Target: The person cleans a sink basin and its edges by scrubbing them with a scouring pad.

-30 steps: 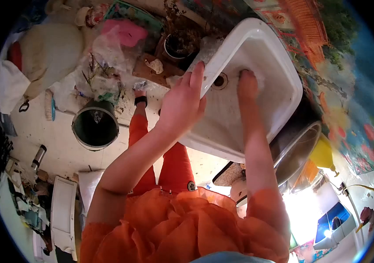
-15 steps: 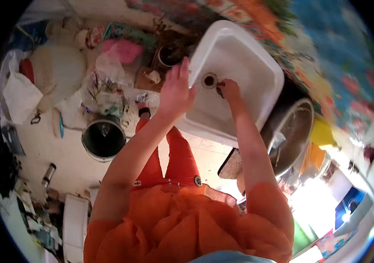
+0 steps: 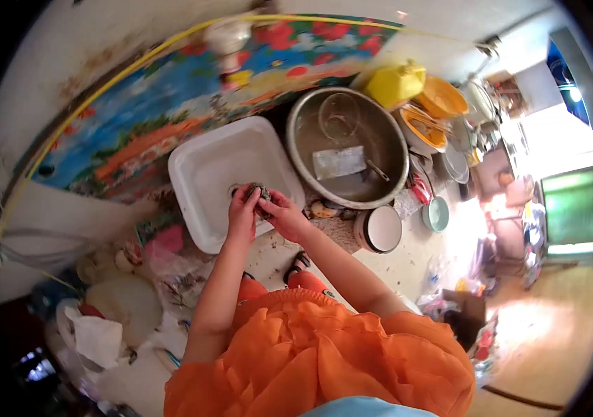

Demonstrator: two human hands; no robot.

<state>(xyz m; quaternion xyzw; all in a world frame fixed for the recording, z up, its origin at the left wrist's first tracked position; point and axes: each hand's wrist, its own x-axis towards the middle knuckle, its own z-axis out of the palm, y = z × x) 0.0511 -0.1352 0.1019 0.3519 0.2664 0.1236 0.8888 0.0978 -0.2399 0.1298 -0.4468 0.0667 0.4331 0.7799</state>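
My left hand (image 3: 241, 215) and my right hand (image 3: 287, 218) are together over the near side of a white sink (image 3: 202, 156). Between them they grip a small dark, mottled, rough-looking object (image 3: 260, 197). Its kind is not clear, and the fingers cover part of it. Just left of the object, the sink's drain hole (image 3: 234, 189) shows in part.
Right of the sink stands a large metal basin (image 3: 298, 149) holding a clear round bowl (image 3: 339, 115) and a pale packet (image 3: 338, 162). Behind it is a yellow jug (image 3: 394, 85). A white bucket (image 3: 383, 228) and a pale green bowl (image 3: 435, 214) are lower right.
The view has swung to the right. My left hand, open beside the sink before, now closes on the dark object with my right hand. My right hand has come away from the drain.
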